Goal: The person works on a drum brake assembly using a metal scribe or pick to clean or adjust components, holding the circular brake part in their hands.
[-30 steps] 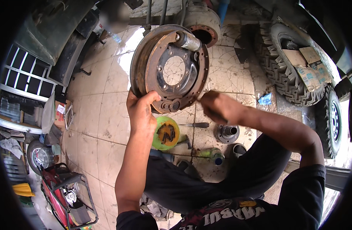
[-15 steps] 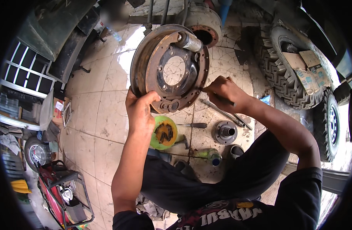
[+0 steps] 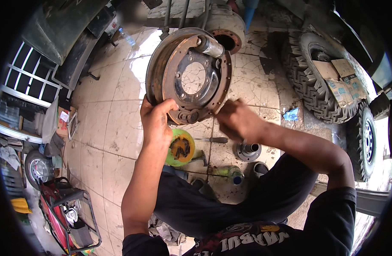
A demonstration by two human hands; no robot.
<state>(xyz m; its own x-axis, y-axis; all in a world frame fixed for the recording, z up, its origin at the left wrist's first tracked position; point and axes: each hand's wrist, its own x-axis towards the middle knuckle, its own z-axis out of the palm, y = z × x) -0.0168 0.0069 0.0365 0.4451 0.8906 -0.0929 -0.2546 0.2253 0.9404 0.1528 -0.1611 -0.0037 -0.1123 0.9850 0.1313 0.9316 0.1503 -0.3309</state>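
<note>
A round rusty brake backing plate (image 3: 155, 72) with brake shoes and a metal cylinder (image 3: 211, 47) stands tilted before me. My left hand (image 3: 157, 117) grips its lower left rim, thumb over the front. My right hand (image 3: 236, 119), blurred and closed, is at the lower right rim; what it holds is unclear. Below lie a green bowl (image 3: 172, 158) with dark small parts in orange liquid, a screwdriver (image 3: 217, 139), a hammer (image 3: 202, 160), a flanged metal hub (image 3: 247, 152) and a green bottle (image 3: 235, 174).
A rusty drum housing (image 3: 230, 27) sits behind the plate on the tiled floor (image 3: 102, 128). Large tyres (image 3: 311, 94) with cardboard are at the right, a red-framed machine (image 3: 51, 209) at lower left. A plastic bottle (image 3: 125, 36) and blue scrap (image 3: 291, 114) lie farther off.
Half a second ago my right hand was higher, with a dark tool and long metal rods showing below it. It has moved down and left; the plate stays nearly still.
</note>
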